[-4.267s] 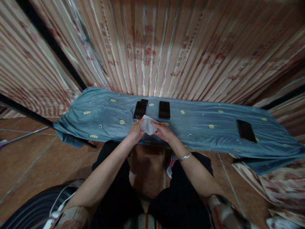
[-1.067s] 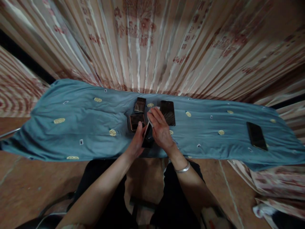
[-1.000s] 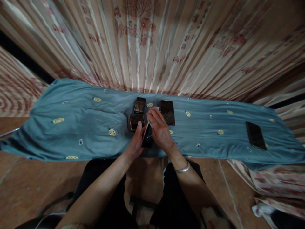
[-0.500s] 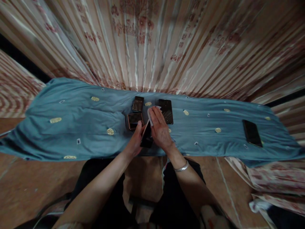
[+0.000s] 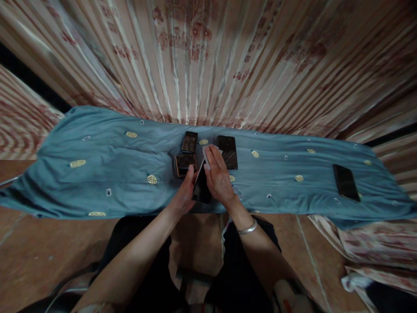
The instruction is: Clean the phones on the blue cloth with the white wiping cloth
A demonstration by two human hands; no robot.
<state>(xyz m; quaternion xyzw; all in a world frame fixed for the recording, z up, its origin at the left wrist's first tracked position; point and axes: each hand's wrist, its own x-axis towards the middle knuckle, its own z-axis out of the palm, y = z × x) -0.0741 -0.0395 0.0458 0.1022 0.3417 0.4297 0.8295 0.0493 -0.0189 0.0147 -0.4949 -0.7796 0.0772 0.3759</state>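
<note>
The dark phone [image 5: 202,187] is held tilted between the two hands over the near edge of the surface, at its middle; whether its lower end touches the surface cannot be told. Compared with half a second ago, more of its dark face shows beside the right hand. The white tissue [image 5: 206,152], spread between both hands in the earliest picture, now lies against the phone's far end.

The left hand [image 5: 185,191] grips the phone from the left, fingers closed on it, the thumb pointing away along the edge. The right hand [image 5: 220,178] comes in from the right, back upward, its fingers nearly straight and close together, holding the tissue against the phone. A silver bangle [image 5: 248,228] circles the right wrist.

Just beyond the left thumb lies the copper-rimmed device [image 5: 185,165], with the small black device [image 5: 190,142] on its far side. The black tablet [image 5: 230,152] lies beyond the right hand, partly hidden by it. Well apart, on the right of the blue-clothed surface [image 5: 270,174], lies another dark device [image 5: 346,182].
</note>
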